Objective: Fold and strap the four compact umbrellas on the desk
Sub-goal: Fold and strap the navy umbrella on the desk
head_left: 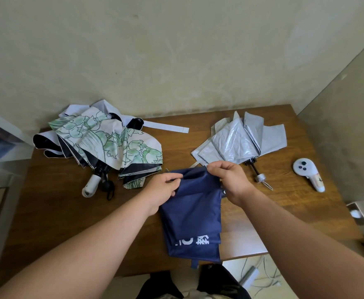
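Observation:
A navy blue umbrella [195, 214] with white lettering hangs over the front middle of the wooden desk [53, 203]. My left hand [162, 189] pinches its upper left fabric edge and my right hand [228, 180] pinches the upper right edge. A white umbrella with green flower print [109, 143] lies loose at the back left, on top of a pale lavender umbrella [103, 106] with black lining; a white handle [91, 184] and a black handle [107, 186] stick out below them. A silver-grey umbrella [241, 141] lies unfolded at the back right.
A white handheld controller [308, 173] lies near the desk's right edge. A long white strap [166, 127] stretches across the back middle. Walls close the desk in behind and on the right. Cables lie on the floor [260, 275] past the front edge.

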Available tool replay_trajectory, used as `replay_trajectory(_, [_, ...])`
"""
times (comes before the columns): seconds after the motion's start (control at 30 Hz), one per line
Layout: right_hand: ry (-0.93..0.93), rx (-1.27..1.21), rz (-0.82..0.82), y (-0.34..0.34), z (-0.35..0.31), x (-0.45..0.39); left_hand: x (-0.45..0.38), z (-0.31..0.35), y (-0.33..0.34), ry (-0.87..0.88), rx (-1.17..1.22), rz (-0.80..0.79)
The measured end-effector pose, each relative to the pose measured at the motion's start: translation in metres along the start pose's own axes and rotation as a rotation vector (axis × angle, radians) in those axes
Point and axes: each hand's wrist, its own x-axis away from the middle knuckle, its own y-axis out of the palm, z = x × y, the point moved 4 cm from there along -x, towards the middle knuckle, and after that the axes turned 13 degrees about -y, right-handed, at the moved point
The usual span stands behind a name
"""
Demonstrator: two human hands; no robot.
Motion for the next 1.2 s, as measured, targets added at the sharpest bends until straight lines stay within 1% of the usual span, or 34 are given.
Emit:
replay_trajectory(0.07, [-0.024, 0.008, -0.020, 0.002, -0.004, -0.002, 0.001, 0.004, 0.001, 0.022, 0.029, 0.036])
replay_trajectory(0.1, [-0.038, 0.026, -0.006, 0.001, -0.004, -0.004, 0.001, 0.006, 0.000, 0.040, 0.046, 0.084])
replay_trajectory(0.2, [-0.069, 0.116, 0.081, -0.003, -0.005, -0.010, 0.007, 0.015, -0.010, 0.109, 0.065, 0.297])
replay_trajectory(0.27, [-0.064, 0.147, 0.112, -0.004, -0.004, -0.012, 0.012, 0.022, -0.012, 0.157, 0.022, 0.359])
replay_trajectory(0.3, [-0.044, 0.123, 0.104, -0.003, -0.003, -0.012, 0.014, 0.024, -0.012, 0.176, 0.017, 0.352])
replay_trajectory(0.37, [0.040, 0.022, 0.030, 0.003, -0.001, -0.012, 0.018, 0.027, -0.011, 0.191, 0.036, 0.318])
replay_trajectory(0.4, [0.099, -0.029, -0.020, 0.006, 0.000, -0.012, 0.018, 0.026, -0.012, 0.184, 0.064, 0.291])
replay_trajectory(0.47, [0.186, -0.054, -0.082, 0.010, 0.004, -0.012, 0.016, 0.020, -0.012, 0.151, 0.110, 0.231])
replay_trajectory(0.53, [0.178, 0.010, -0.094, 0.009, 0.008, -0.014, 0.015, 0.012, -0.013, 0.125, 0.160, 0.178])
replay_trajectory(0.63, [0.090, 0.111, -0.053, 0.002, 0.012, -0.015, 0.012, 0.000, -0.014, 0.080, 0.263, 0.148])
replay_trajectory(0.7, [0.075, 0.103, -0.022, -0.002, 0.012, -0.013, 0.008, -0.008, -0.013, 0.014, 0.217, 0.136])
replay_trajectory(0.83, [0.092, 0.075, -0.028, -0.003, 0.017, -0.013, 0.007, -0.012, -0.004, -0.097, 0.226, 0.016])
replay_trajectory(0.93, [0.104, 0.127, -0.045, -0.003, 0.021, -0.013, 0.005, -0.011, -0.006, -0.128, 0.307, 0.032])
replay_trajectory(1.07, [0.089, 0.227, 0.061, -0.013, 0.025, -0.014, 0.004, -0.003, -0.015, -0.113, 0.418, 0.181])
replay_trajectory(1.13, [0.088, 0.214, 0.093, -0.014, 0.026, -0.016, 0.006, 0.001, -0.016, -0.090, 0.451, 0.185])
replay_trajectory(1.2, [0.081, 0.141, 0.108, -0.011, 0.021, -0.015, 0.007, 0.003, -0.015, -0.060, 0.467, 0.157])
